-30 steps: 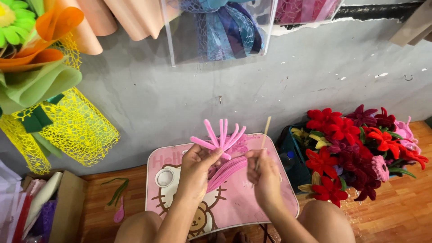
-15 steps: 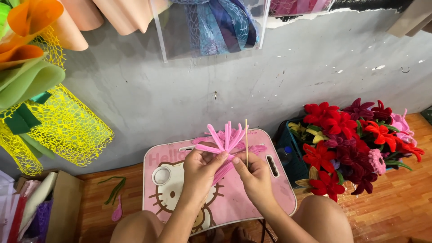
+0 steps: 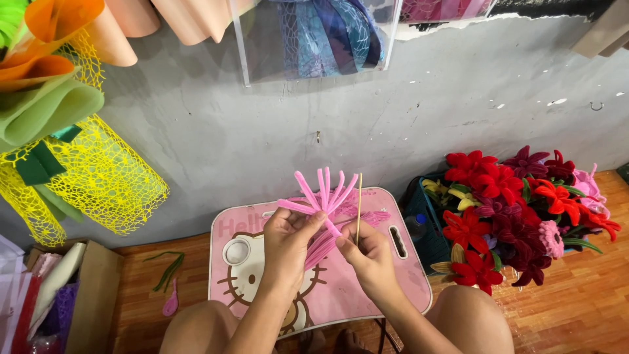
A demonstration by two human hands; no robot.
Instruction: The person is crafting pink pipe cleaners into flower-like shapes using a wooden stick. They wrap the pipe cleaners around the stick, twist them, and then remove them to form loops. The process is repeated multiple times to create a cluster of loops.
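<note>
Fingers of left hand (image 3: 286, 237) pinch pink pipe-cleaner loops (image 3: 322, 191), right hand (image 3: 371, 255) grips thin stick (image 3: 358, 204), above pink cartoon-cat tray (image 3: 406, 278)

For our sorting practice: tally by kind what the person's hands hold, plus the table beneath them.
Pink fuzzy-wire bundle, in the left hand: 1
Thin wooden stick, in the right hand: 1
Pink lap table: 1
Total: 3
</note>
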